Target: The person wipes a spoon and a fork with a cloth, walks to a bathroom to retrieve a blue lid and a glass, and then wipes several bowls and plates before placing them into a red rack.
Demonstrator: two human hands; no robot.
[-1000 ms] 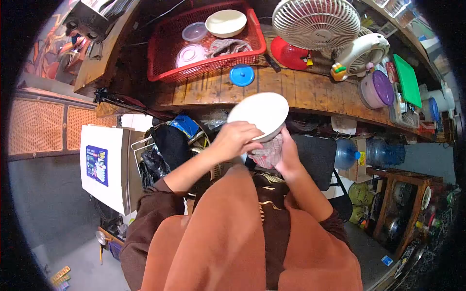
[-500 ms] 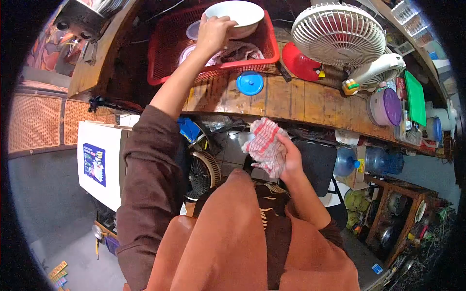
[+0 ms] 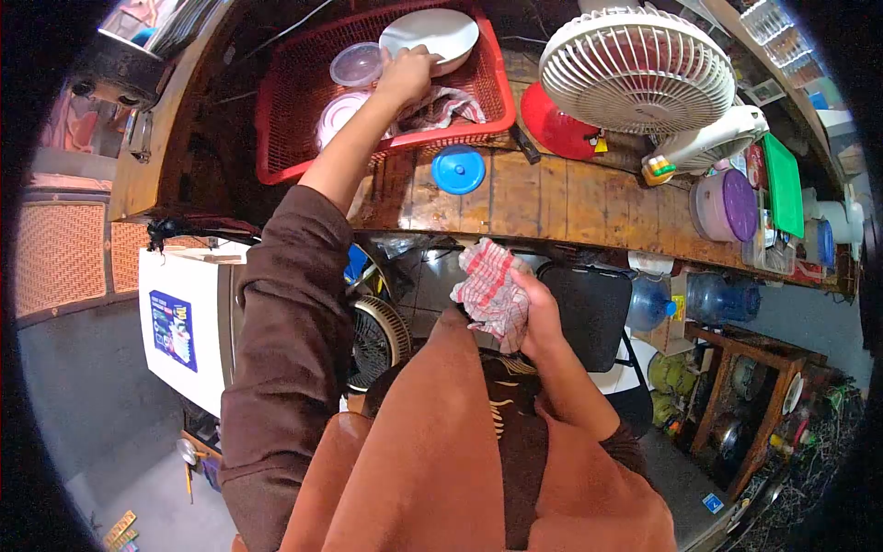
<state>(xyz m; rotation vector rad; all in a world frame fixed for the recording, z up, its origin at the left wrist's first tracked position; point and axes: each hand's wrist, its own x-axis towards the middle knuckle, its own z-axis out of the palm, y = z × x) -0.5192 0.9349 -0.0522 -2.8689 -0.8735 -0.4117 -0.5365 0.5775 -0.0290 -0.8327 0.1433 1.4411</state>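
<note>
My left hand (image 3: 407, 75) reaches into the red plastic basket (image 3: 267, 124), its fingers closed at the near rim of a white bowl (image 3: 441, 35). The bowl sits slightly tilted at the back of the basket. Left of those fingers lies a clear round lid (image 3: 355, 64), with a pink-and-white round item (image 3: 340, 118) nearer me. A patterned cloth (image 3: 455, 108) is in the basket's front right. My right hand (image 3: 543, 317) grips a crumpled red-and-white checked cloth (image 3: 492, 287) below the table edge. A blue round lid (image 3: 458, 170) lies on the table in front of the basket.
The wooden table (image 3: 570, 198) carries a white fan (image 3: 644, 74), a red round object (image 3: 556, 124) and a purple-lidded container (image 3: 731, 204). Under it are a black folding chair (image 3: 584, 313), a second fan (image 3: 375, 342) and water bottles (image 3: 722, 299). A white box (image 3: 189, 322) stands left.
My left hand and the white bowl have lowered toward the basket, uncovering more of the clear lid. My right hand still holds the cloth, slightly shifted. The view has turned a little.
</note>
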